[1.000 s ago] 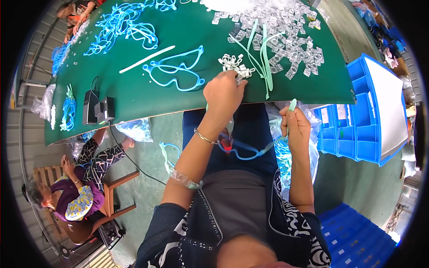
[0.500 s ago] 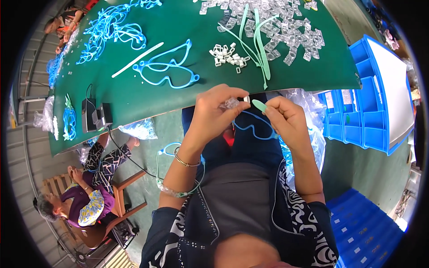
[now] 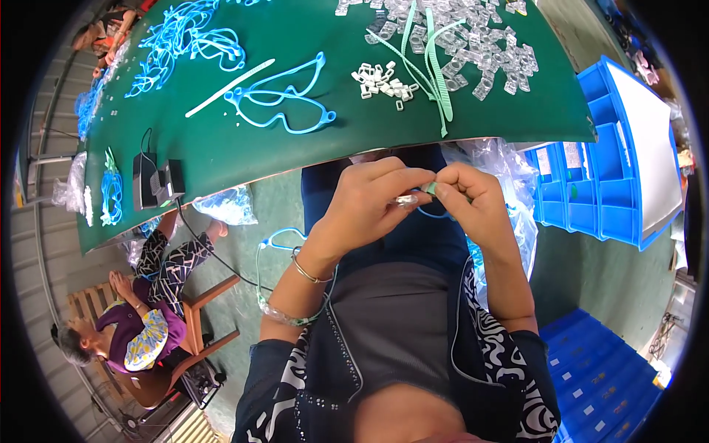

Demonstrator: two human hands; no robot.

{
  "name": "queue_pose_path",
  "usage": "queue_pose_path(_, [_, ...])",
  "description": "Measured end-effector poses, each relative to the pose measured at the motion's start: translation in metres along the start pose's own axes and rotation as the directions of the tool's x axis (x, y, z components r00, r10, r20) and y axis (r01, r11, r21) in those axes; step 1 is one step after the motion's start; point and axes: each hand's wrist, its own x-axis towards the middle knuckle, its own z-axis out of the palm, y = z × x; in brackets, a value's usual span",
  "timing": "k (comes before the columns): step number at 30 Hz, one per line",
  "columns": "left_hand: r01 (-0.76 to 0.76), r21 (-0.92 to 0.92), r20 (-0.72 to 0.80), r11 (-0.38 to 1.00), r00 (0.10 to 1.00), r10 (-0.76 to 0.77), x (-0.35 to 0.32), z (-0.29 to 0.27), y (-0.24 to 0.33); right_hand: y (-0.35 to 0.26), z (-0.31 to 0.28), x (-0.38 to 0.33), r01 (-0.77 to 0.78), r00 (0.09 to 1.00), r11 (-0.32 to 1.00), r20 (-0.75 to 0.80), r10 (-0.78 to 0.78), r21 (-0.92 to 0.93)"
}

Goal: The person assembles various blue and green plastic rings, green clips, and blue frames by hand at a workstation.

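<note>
Both hands meet over the lap, just below the near edge of the green table (image 3: 244, 159). Left hand (image 3: 369, 203) fingers are pinched closed on a small clear clip (image 3: 407, 199); its long axis runs roughly left-right, pointing at the right hand. Right hand (image 3: 473, 199) fingers are closed on the tip of a pale green strap (image 3: 430, 190), with a blue frame (image 3: 432, 215) hanging under both hands. Clip and strap tip are nearly touching, clip on the left, strap on the right. Whether the strap is in the clip is hidden by the fingers. More clear clips (image 3: 473, 44) and green straps (image 3: 436, 66) lie on the table, well apart from the hands. Blue bins (image 3: 591, 199) stand to the right.
</note>
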Motion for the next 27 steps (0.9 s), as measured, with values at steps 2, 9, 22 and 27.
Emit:
queue_pose_path(2, [0.099, -0.140, -0.058, 0.985, 0.992, -0.108, -0.006, 0.001, 0.001, 0.002, 0.000, -0.003, 0.015, 1.000, 1.000, -0.014, -0.015, -0.006])
queue_pose_path(9, [0.503, -0.531, 0.132, 0.681, 0.844, -0.521, -0.020, 0.005, 0.003, 0.007, 0.009, -0.010, 0.090, 0.996, 0.993, 0.010, -0.090, -0.079])
queue_pose_path(22, [0.532, -0.679, 0.090, 0.506, 0.744, -0.663, -0.030, 0.004, 0.006, 0.019, 0.019, -0.015, 0.315, 0.925, 0.900, -0.113, -0.362, -0.301])
queue_pose_path(27, [0.515, -0.724, 0.092, 0.459, 0.731, -0.676, -0.034, 0.003, 0.006, 0.021, 0.021, -0.018, 0.261, 0.944, 0.922, -0.123, -0.306, -0.286])
